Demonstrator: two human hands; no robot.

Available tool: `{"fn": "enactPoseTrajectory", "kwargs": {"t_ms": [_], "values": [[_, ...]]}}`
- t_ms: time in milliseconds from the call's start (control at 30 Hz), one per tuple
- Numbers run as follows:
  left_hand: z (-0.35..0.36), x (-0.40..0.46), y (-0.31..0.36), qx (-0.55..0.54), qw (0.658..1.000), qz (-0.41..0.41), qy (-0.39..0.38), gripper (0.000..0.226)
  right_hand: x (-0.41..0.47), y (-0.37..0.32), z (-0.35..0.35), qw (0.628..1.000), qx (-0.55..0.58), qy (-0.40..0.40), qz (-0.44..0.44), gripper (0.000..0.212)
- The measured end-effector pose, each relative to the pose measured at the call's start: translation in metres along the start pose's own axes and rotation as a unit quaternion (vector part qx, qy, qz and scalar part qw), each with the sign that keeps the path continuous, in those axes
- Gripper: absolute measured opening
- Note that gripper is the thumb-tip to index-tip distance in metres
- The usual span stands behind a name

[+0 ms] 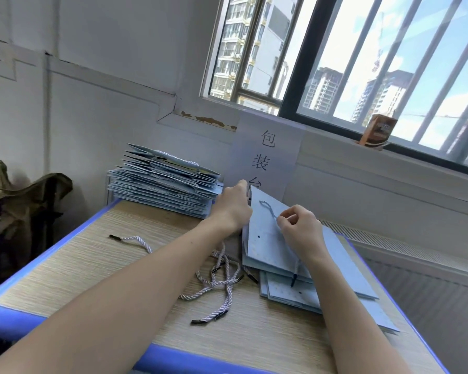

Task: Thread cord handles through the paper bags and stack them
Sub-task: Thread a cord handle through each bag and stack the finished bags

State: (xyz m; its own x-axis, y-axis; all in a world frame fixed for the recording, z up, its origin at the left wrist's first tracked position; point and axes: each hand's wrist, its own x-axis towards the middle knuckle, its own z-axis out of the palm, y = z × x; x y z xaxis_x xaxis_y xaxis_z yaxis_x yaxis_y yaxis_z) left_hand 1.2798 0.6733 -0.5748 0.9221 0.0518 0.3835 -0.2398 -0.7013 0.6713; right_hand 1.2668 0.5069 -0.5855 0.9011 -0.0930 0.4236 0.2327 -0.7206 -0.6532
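Left hand (234, 203): grips the paper bag's (265, 238) top edge.
Right hand (299, 225): pinches the cord (269, 210).
Risk: a slack cord may slip back out of its hole.

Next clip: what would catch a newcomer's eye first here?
Probably the two hands at table centre: the left hand grips the top edge of a pale blue paper bag while the right hand pinches a cord lying on it. Behind them, a tall stack of finished bags sits against the wall, and loose cords tangle on the table.
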Motion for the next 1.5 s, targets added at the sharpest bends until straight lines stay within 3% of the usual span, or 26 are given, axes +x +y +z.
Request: {"fn": "enactPoseTrajectory", "kwargs": {"t_ms": [133,300,667,1000,1167,1333,1500], "values": [[0.004,0.001,0.003,-0.14,0.988,-0.021,-0.058,0.012,-0.003,-0.004,0.002,0.999,0.012,-0.018,-0.028,0.021],[0.006,0.002,0.001,-0.223,0.968,-0.058,-0.102,0.015,-0.008,-0.007,0.004,0.996,0.0,-0.085,-0.04,0.04],[-0.006,0.001,0.005,-0.376,0.908,-0.132,-0.129,0.018,-0.008,-0.008,-0.002,0.996,-0.032,-0.075,-0.035,0.022],[-0.003,0.001,0.003,-0.348,0.911,-0.143,-0.169,0.008,-0.007,-0.006,0.002,0.995,-0.047,-0.079,-0.044,0.024],[0.002,-0.002,0.007,-0.339,0.907,-0.152,-0.198,0.012,-0.007,-0.006,0.005,0.992,-0.062,-0.085,-0.064,0.013],[-0.001,0.0,0.005,-0.314,0.923,-0.144,-0.17,0.01,-0.007,-0.006,0.003,0.995,-0.043,-0.072,-0.06,0.014],[0.0,-0.003,0.007,-0.329,0.905,-0.159,-0.217,0.013,-0.008,-0.008,0.004,0.994,-0.045,-0.073,-0.062,0.011]]}}
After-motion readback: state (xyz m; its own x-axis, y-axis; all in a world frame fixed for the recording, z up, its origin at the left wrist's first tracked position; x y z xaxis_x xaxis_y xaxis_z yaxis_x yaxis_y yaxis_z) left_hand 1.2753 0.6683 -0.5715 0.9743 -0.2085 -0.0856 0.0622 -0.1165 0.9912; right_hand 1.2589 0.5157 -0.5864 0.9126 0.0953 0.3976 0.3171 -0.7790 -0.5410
